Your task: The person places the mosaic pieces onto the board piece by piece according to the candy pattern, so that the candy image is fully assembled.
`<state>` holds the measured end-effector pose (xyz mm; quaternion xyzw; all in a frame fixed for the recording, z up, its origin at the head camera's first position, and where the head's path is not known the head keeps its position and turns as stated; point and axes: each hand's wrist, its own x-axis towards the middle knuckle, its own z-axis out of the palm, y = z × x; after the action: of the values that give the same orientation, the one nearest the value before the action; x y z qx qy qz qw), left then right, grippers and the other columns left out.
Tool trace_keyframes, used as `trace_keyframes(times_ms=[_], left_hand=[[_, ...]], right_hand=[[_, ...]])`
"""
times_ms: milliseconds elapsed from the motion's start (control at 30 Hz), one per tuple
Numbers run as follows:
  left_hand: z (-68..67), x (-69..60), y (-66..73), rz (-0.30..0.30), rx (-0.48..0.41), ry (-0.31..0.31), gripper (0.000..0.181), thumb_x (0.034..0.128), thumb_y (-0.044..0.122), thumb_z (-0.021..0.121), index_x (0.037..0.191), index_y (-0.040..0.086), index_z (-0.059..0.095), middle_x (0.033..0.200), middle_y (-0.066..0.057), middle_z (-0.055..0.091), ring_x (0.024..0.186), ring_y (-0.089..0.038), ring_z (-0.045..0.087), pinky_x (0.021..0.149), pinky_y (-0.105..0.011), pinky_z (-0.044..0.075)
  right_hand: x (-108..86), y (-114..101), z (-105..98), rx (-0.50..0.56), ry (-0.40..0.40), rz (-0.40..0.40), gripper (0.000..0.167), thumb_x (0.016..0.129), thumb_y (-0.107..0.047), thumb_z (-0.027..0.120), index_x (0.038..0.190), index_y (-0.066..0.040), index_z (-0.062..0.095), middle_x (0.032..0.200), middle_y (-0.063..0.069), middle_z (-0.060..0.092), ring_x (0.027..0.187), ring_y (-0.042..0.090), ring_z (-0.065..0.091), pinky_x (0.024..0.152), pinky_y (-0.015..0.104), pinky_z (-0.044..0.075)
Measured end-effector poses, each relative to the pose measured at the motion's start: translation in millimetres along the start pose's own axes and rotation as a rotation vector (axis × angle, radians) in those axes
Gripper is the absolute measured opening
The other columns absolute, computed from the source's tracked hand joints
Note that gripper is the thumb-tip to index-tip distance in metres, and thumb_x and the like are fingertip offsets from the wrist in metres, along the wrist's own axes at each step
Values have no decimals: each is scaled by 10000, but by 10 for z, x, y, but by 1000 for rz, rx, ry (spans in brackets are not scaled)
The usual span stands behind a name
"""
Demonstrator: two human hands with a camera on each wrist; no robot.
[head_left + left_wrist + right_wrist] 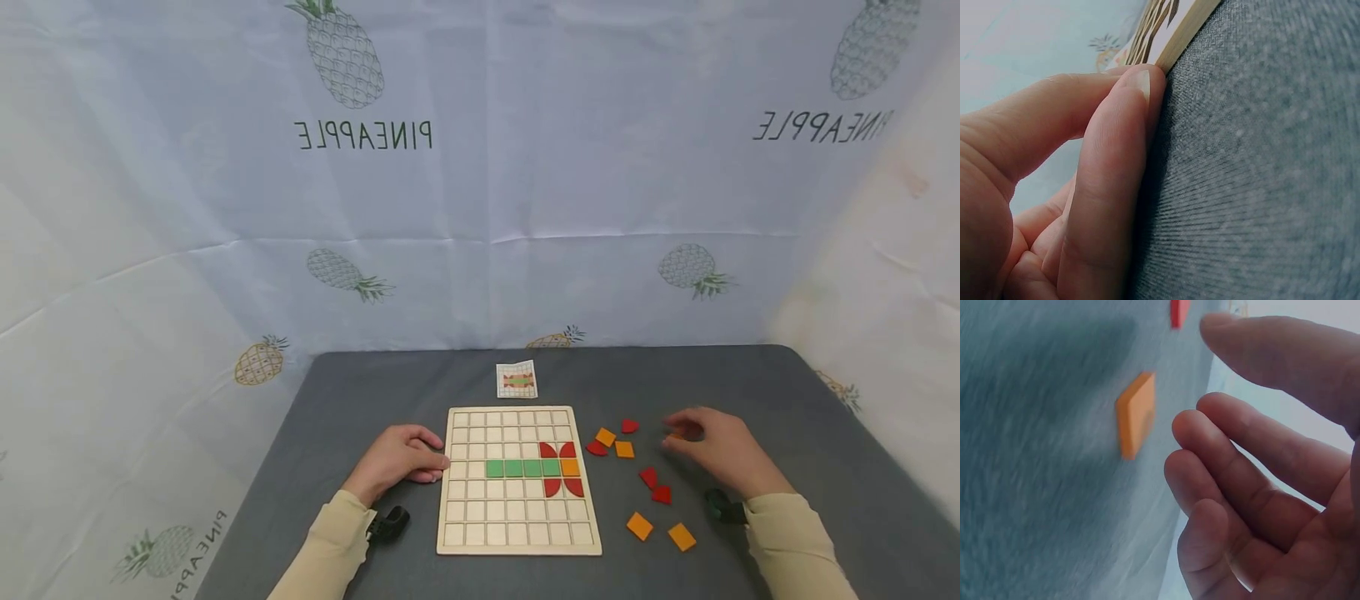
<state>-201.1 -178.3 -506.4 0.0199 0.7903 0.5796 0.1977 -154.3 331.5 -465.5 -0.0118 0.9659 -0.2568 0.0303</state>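
Observation:
A wooden grid board [480,533] lies on the table, bearing a row of green square tiles [513,468], an orange tile [570,467] and several red curved pieces [567,450]. My left hand [401,458] rests at the board's left edge. Close up in the left wrist view, its fingertips [1147,84] touch the board's side. To the right, my right hand [720,446] hovers with thumb and fingers apart around a loose orange square tile [1138,415]. That tile lies on the table, with a gap between it and the fingers.
Loose orange tiles [640,526] and red pieces [662,495] are scattered between the board and my right hand. Behind the board lies a small pattern card [517,381]. A pineapple-print cloth [487,183] hangs beyond the grey table [375,383].

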Motion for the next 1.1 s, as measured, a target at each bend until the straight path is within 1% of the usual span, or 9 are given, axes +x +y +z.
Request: trace_keyframes(times_ms=[133,233,367,500,700,800,1000,1100], left_hand=[[-6,-14,10,5,-16,-12,462,824,138,947,1177,-31,702,865,-102,791,756,-173,796,711,-333,689],[-7,-18,12,9,-19,-14,463,824,141,948,1176,-30,702,866,-105,788,756,-169,796,709,-328,688],[-8,-9,8,1,-27,-18,457,823,147,951,1169,-23,705,871,-107,788,758,-165,799,710,-320,687],[-9,3,-4,-4,-21,-19,453,823,146,950,1168,-19,706,871,-104,788,759,-161,799,707,-314,686],[-13,1,-12,6,0,-13,461,823,154,948,1181,-11,711,870,-97,786,766,-158,801,708,-317,687],[-18,-7,-8,7,-1,-12,461,822,158,948,1181,-11,712,871,-100,787,767,-161,801,713,-321,688],[-20,-10,-7,10,-7,-19,450,824,164,950,1168,-5,714,870,-100,789,769,-167,803,723,-329,691],[-23,-9,-3,14,-9,-27,449,827,164,946,1170,-6,712,872,-102,792,774,-172,803,727,-330,691]], right_hand=[[30,82,-36,-8,-24,44,510,930,-396,858,1267,-28,748,1136,126,769,1029,299,717,858,539,629],[48,121,-47,-21,-39,77,526,922,-414,861,1247,-16,751,1127,139,771,1026,310,716,866,553,626],[66,153,-58,-34,-55,104,504,915,-409,867,1204,-10,762,1098,147,768,996,311,706,851,562,622],[74,177,-63,-25,-74,115,486,912,-410,869,1172,-12,767,1071,134,757,965,285,689,821,538,623],[75,235,-55,-9,-71,113,521,909,-476,859,1157,-27,763,1070,129,754,959,283,687,789,503,615],[86,237,-48,-3,-65,109,521,902,-485,863,1147,-34,768,1067,115,757,955,271,690,783,493,618],[98,224,-7,-11,-65,90,418,921,-406,863,1105,-43,769,1023,95,746,908,236,677,755,472,613],[103,216,13,-15,-61,72,395,929,-377,860,1107,-36,770,1022,97,750,905,236,684,752,475,619]])
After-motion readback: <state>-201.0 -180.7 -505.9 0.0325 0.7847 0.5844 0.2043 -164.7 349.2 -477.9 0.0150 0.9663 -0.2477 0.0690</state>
